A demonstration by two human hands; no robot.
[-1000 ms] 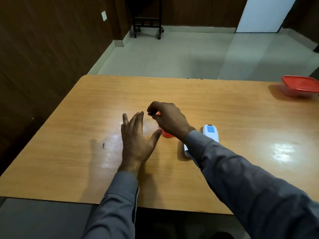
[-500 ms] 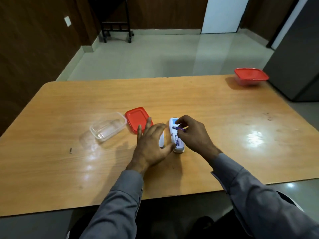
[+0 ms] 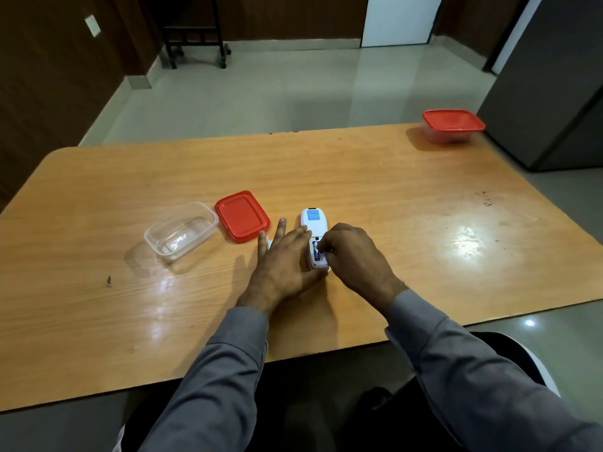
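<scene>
A white remote control (image 3: 314,223) lies face down on the wooden table (image 3: 359,177), its battery compartment uncovered. My left hand (image 3: 284,265) lies flat with straight fingers against the remote's left side, steadying it. My right hand (image 3: 350,256) has curled fingers that pinch a small battery (image 3: 319,254) at the open compartment. A small white piece (image 3: 269,244), probably the battery cover, peeks out from under my left fingers.
An empty clear plastic container (image 3: 181,229) stands left of the remote, its red lid (image 3: 242,216) lying beside it. A second container with a red lid (image 3: 453,124) stands at the far right corner. A grey cabinet (image 3: 554,93) stands beyond that corner.
My right hand carried the small battery from the clear container to the remote and now has it down in the compartment. My left hand moved from the table to the remote's side.
</scene>
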